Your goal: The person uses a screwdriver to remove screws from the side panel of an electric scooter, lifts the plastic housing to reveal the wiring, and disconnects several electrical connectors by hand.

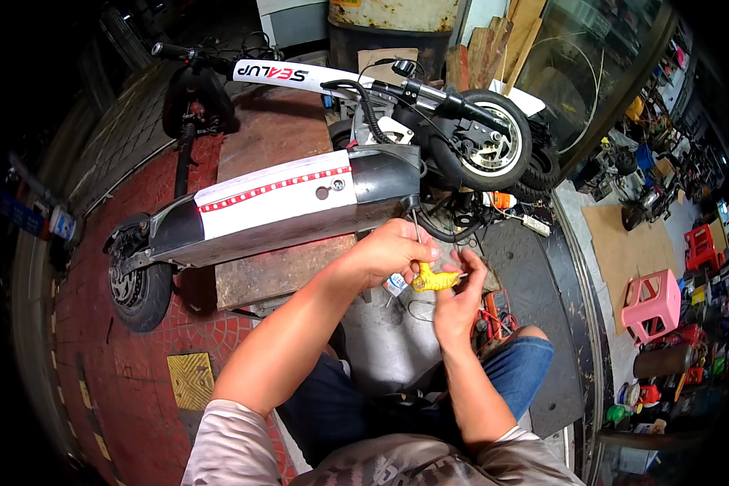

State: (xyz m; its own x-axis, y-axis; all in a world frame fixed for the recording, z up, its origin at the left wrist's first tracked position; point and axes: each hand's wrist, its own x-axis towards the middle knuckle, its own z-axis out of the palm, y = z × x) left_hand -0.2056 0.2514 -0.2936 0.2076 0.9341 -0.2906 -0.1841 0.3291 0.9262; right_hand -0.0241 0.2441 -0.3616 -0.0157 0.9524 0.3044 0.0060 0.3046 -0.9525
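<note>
An electric scooter lies across wooden boards, its white deck panel (275, 194) with a red strip and dark ends. Below its right end, my left hand (390, 253) is closed around the metal shaft of a yellow-handled tool (436, 279), whose upper tip reaches the black corner piece (410, 202). My right hand (458, 296) has curled fingers at the right end of the yellow handle. The white folded stem (267, 73) lies behind the deck, with the front wheel (502, 150) at upper right and the other wheel (142, 292) at lower left.
A red and black meter (496, 312) with leads, a power strip (536, 225) and cables lie near my right side. A dark ramp (535, 308) borders a doorway. Beyond are a pink stool (648, 304), a red stool (703, 247) and clutter. A rusty drum (389, 24) stands behind.
</note>
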